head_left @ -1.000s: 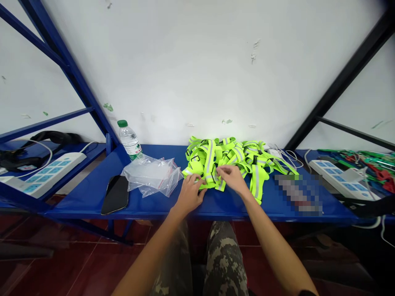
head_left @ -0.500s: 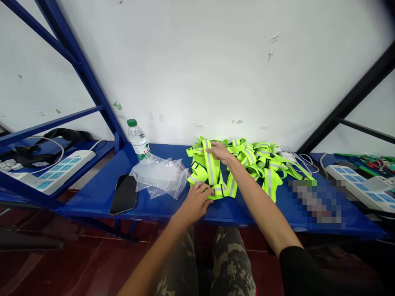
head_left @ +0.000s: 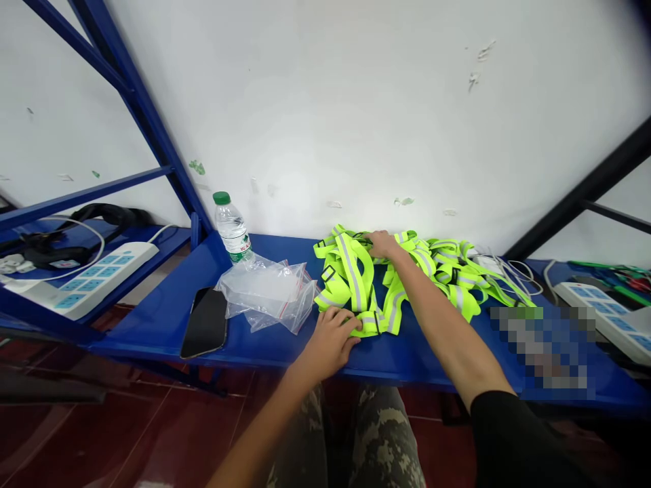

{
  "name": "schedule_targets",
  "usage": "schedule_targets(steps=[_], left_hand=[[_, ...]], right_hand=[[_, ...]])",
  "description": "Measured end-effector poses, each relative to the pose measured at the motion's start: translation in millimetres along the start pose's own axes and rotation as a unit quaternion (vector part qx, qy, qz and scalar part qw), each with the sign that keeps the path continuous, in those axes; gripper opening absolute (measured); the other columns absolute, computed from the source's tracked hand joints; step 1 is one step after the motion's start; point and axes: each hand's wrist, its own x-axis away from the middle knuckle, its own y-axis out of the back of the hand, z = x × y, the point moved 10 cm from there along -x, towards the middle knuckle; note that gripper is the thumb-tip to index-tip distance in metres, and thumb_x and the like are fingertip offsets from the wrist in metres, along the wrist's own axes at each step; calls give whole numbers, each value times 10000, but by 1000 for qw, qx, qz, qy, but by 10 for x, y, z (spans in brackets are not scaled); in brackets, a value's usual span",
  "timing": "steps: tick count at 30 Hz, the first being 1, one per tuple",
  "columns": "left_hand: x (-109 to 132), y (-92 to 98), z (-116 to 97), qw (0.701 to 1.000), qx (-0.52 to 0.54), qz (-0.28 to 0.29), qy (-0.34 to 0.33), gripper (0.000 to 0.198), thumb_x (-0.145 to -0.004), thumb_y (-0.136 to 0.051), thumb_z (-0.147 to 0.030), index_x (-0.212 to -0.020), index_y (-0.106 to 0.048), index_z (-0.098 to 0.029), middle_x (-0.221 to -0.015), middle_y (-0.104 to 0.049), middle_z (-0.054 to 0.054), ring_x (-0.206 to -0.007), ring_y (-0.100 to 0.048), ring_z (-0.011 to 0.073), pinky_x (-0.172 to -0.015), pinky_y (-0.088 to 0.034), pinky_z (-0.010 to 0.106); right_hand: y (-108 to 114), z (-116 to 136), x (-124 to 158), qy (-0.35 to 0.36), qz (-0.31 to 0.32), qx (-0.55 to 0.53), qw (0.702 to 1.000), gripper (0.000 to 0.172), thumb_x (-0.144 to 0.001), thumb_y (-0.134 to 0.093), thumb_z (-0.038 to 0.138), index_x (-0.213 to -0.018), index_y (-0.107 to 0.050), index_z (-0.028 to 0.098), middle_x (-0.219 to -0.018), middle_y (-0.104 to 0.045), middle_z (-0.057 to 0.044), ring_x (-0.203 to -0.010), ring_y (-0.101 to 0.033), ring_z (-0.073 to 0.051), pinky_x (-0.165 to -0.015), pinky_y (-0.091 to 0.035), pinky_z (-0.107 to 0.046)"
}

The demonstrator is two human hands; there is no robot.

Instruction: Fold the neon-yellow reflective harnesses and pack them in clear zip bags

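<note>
A tangled heap of neon-yellow reflective straps [head_left: 352,271] with silver stripes and black buckles lies on the blue table [head_left: 285,244]. My left hand [head_left: 333,335] rests at the heap's front edge, its fingers closed on a strap end beside a black buckle. Farther back, my right hand [head_left: 382,244] reaches into the top of the heap, fingers curled onto a strap there; the fingertips are partly hidden. A second cluster of the straps [head_left: 458,271] spreads to the right of my right forearm.
Left of the straps are clear plastic bags [head_left: 269,291], a water bottle [head_left: 232,227] with a green cap, and a black phone [head_left: 205,322]. White cables [head_left: 519,274] lie at the right. Power strips [head_left: 96,281] sit on both neighbouring tables. A white wall stands behind.
My right hand has moved back from the upright front strap to the rear of the heap. That strap has slumped lower. My left hand stays at the front edge. The view has shifted slightly.
</note>
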Motion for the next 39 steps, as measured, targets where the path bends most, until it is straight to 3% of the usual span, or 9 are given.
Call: schedule_targets(steps=[4,9,13,17,22,25,30,36,39], left_hand=[[-3,-1,15,1000,2,-3,5,148,-932,-544,-234,-1065,-605,-212,-1160,-606,54,-1114,-456,252,-953,-374,434],[-16,-4,26,1000,2,5,11,144,-933,-536,-235,-1058,-605,-212,-1148,-610,58,-1117,-458,259,-956,-374,444],[-28,-11,31,1000,2,13,16,143,-929,-546,-238,-1057,-604,-213,-1151,-613,54,-1117,-459,258,-952,-377,444],[-34,6,18,1000,3,15,12,148,-926,-551,-235,-1062,-604,-212,-1141,-614,51,-1105,-459,249,-968,-372,443],[-34,18,-9,1000,-1,28,7,154,-935,-539,-251,-1070,-603,-214,-1151,-613,54,-1110,-451,251,-968,-376,445],[-25,20,-3,1000,-6,29,8,157,-939,-532,-254,-1074,-603,-214,-1170,-606,55,-1121,-446,252,-975,-375,444],[-5,4,17,1000,-6,29,6,166,-945,-522,-263,-1079,-605,-212,-1184,-604,58,-1122,-447,253,-987,-370,448],[10,24,35,1000,-1,17,11,151,-936,-541,-256,-1064,-608,-214,-1167,-614,58,-1116,-453,248,-974,-375,439],[13,44,30,1000,1,13,13,147,-930,-551,-254,-1061,-609,-220,-1153,-621,54,-1111,-461,247,-964,-380,433]], right_hand=[[12,-271,69,-77,-24,30,996,296,-808,-680,282,-1066,-667,138,-1151,-663,-175,-1059,-607,-308,-895,-463,-423],[563,-655,284,-205,-151,45,966,436,-994,-371,353,-1279,-475,39,-1226,-553,-264,-1053,-573,-315,-845,-457,-435],[782,-712,418,-197,-184,73,960,385,-969,-380,192,-1316,-463,49,-1295,-495,-269,-1161,-498,-352,-925,-410,-494],[624,-430,348,-100,-112,82,985,299,-791,-626,115,-1087,-658,92,-1299,-532,-242,-1301,-373,-422,-1058,-271,-609],[184,197,228,94,-8,35,995,351,-860,-515,125,-1160,-668,222,-1379,-569,-52,-1296,-475,-226,-1080,-363,-338],[-140,138,175,69,65,34,995,388,-849,-543,155,-1218,-654,198,-1304,-628,-103,-1213,-565,-261,-993,-446,-343],[-301,-229,122,-10,73,65,995,309,-792,-573,125,-1060,-726,114,-1137,-686,-200,-1075,-644,-336,-892,-497,-413],[-352,-243,66,16,112,29,993,384,-813,-623,313,-1182,-699,238,-1239,-673,-56,-1088,-640,-224,-888,-490,-267],[-336,-235,90,2,90,38,995,374,-792,-643,268,-1158,-699,221,-1233,-665,-80,-1107,-620,-241,-898,-486,-295]])
